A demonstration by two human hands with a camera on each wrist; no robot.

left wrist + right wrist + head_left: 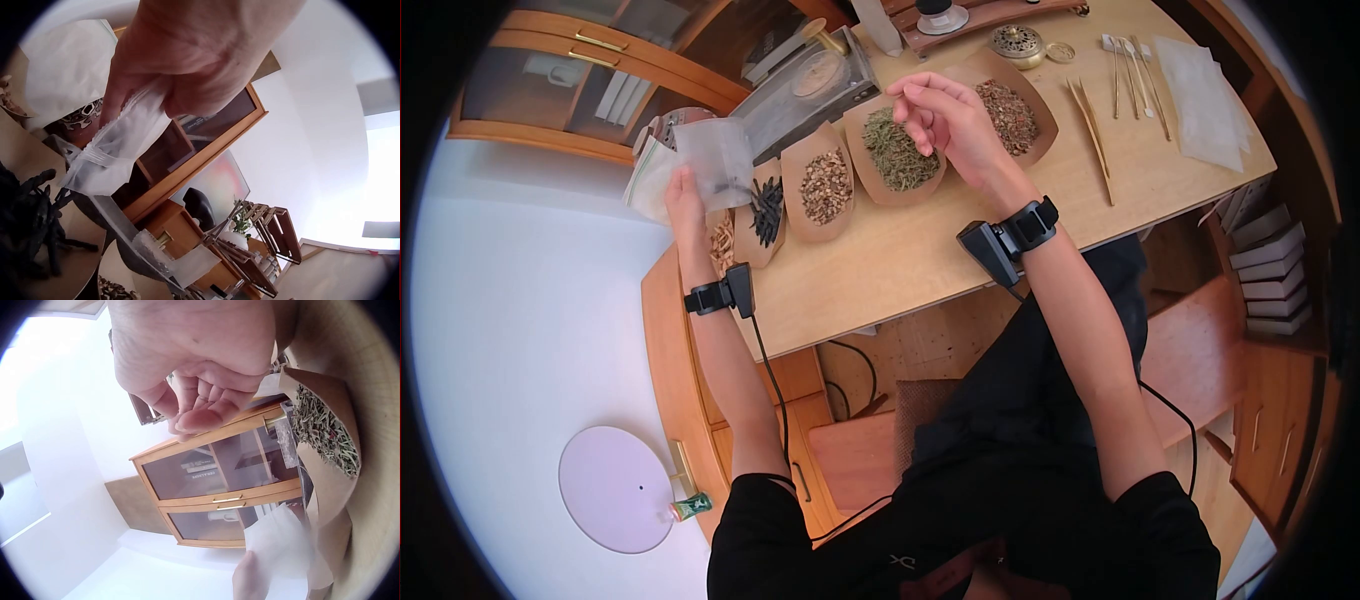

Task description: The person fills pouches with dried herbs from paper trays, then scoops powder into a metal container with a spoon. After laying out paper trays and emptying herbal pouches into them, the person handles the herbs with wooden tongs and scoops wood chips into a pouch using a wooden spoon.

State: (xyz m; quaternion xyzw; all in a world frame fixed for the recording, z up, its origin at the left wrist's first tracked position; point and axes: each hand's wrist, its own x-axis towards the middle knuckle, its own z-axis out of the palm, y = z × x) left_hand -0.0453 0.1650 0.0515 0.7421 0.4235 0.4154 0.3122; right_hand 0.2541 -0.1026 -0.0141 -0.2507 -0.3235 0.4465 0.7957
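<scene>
Nearest to the person is the front edge of the pale wooden surface (870, 280). A little farther, the left hand (685, 205) has its grip closed, thumb against fingers, on a translucent bag (718, 165), which is in the air at the left end of the row of paper trays. A whitish sheet (648, 185) is just beside this hand; I cannot tell if it belongs to the same bag. Near them lie tan pieces (722, 243) and black sticks (767, 212), then brown chopped pieces (826, 188). The right hand (950, 120) is raised over the green dried herb (892, 155); its grip is only loosely bent, with nothing visible in it. To its right are reddish-brown bits (1012, 120), and well apart, brass tweezers (1104, 170) and flat clear bags (1200, 110). Farther there stand a metal burner (1017, 45) and, to the left, a glass-door cabinet (530, 38).
</scene>
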